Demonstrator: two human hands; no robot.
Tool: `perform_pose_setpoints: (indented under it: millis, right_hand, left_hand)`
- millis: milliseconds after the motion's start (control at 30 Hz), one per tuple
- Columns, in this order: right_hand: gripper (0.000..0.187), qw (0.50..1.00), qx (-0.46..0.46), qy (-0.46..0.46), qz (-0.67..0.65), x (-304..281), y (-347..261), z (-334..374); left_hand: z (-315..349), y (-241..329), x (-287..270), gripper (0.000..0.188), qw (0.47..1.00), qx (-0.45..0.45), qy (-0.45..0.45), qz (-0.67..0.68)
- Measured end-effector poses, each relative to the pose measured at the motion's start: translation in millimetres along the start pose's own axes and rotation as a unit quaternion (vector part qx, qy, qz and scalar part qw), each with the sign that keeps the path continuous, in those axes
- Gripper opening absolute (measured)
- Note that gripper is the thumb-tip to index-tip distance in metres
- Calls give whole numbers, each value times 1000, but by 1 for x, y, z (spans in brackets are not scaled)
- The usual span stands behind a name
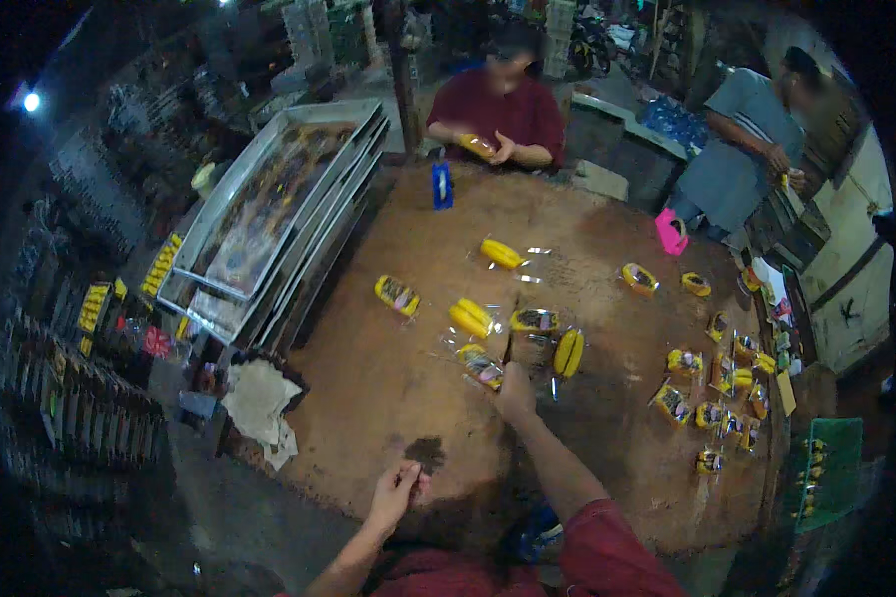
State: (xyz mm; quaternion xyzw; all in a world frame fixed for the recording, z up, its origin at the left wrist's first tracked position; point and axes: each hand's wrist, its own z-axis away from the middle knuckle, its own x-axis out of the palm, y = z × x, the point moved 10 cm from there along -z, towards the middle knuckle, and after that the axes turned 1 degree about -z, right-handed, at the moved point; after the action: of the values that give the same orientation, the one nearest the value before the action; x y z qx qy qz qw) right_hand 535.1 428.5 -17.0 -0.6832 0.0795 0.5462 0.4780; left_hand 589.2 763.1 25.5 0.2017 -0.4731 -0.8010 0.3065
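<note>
Right hand [516, 386] is stretched out over the brown worktop [398, 398], fingers closed on the edge of a clear packet of yellow pieces [480, 365] lying flat near the middle of the surface. Left hand [396, 490] sits back at the near edge, fingers curled loosely together — whether it pinches anything is too small to tell. Just beyond the held packet lie more yellow packets [534, 320], one beside another, and a loose cluster of small packets [717, 393] crowds the right side. A stack of metal trays [279, 199] rests along the left edge, a crumpled white cloth [259, 398] below it. Across the worktop a person in a dark red shirt [498, 109] handles a yellow packet — another person in grey [737, 139] stands further right
</note>
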Motion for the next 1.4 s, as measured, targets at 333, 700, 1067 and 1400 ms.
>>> perform_pose_setpoints:
  millis: [333, 700, 1067, 1400]
  right_hand:
    - [74, 968, -226, 94, 48, 48, -159, -80]
    - [53, 984, -122, 88, 99, 116, -205, -154]
    - [45, 962, -36, 100, -250, 31, -186, 188]
    - [28, 816, 163, 113, -543, 41, -62, 221]
  left_hand:
    - [-41, -18, -122, 20, 996, -19, 22, 83]
    - [-62, -19, -179, 20, 996, -36, 34, 80]
    - [-69, 4, -54, 43, 991, -1, -26, 129]
    - [-20, -19, 36, 38, 994, 20, -104, -17]
